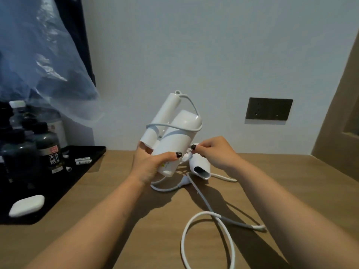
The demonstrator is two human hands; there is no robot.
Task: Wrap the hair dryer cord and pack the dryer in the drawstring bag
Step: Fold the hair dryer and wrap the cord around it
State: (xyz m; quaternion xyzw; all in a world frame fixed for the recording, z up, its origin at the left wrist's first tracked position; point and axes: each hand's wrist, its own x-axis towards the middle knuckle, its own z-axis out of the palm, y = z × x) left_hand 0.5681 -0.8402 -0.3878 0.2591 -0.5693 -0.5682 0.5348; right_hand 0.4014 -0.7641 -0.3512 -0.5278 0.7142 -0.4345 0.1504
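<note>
- Head view: a wooden table [108, 220] stands against a pale wall [213, 55].
- The left hand [153, 164] grips the folded hair dryer [172, 140], raised above the table.
- The right hand [215, 152] pinches the cord [207, 216] beside it.
- Risk: the single wound turn may slip off; slack cord looping on the table could snag.
- No drawstring bag is in sight.

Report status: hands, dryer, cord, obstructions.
Left hand grips folded white plastic hair dryer. Right hand pinches white cord at dryer. One turn on; rest loose on wooden table. Nozzle underneath.

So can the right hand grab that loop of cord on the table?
Probably yes. The cord loop lies bare on the table near the right hand, with nothing over it, but that hand would first have to drop what it pinches.
</note>
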